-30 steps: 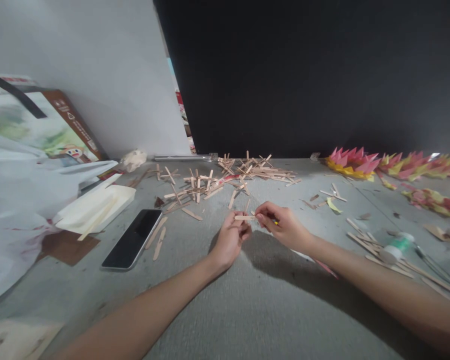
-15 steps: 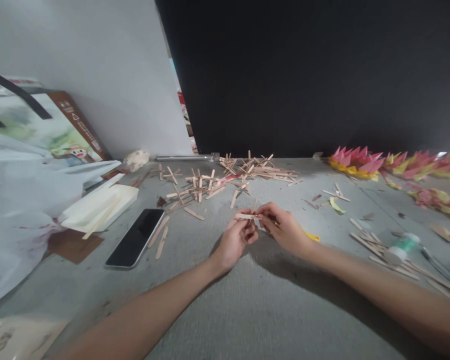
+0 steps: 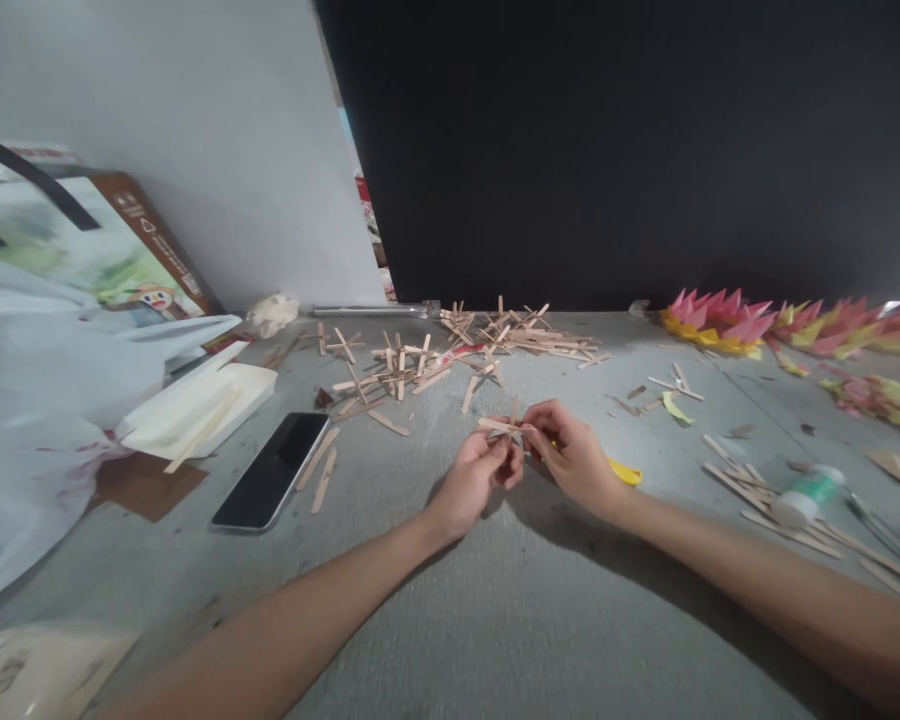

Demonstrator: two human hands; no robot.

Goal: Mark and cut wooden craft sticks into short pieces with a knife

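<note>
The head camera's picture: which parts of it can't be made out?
All in the head view:
- Held wooden sticks: fingers of the left hand and right hand cover where they meet.
- Yellow object: partly behind the right hand.
- Green-and-white bottle: any lettering too blurred.
- White bag: cut off by the left edge.

One phone (image 3: 271,474), one white tray (image 3: 253,388), one bottle (image 3: 808,496), seemingly dozens of sticks (image 3: 401,374)

Head camera: on the person's head, looking forward and down
Left hand (image 3: 474,482) and right hand (image 3: 574,460): mid-view, near
Grey table (image 3: 450,620): seen obliquely from its near side
Black panel (image 3: 615,150): far, facing the lens
</note>
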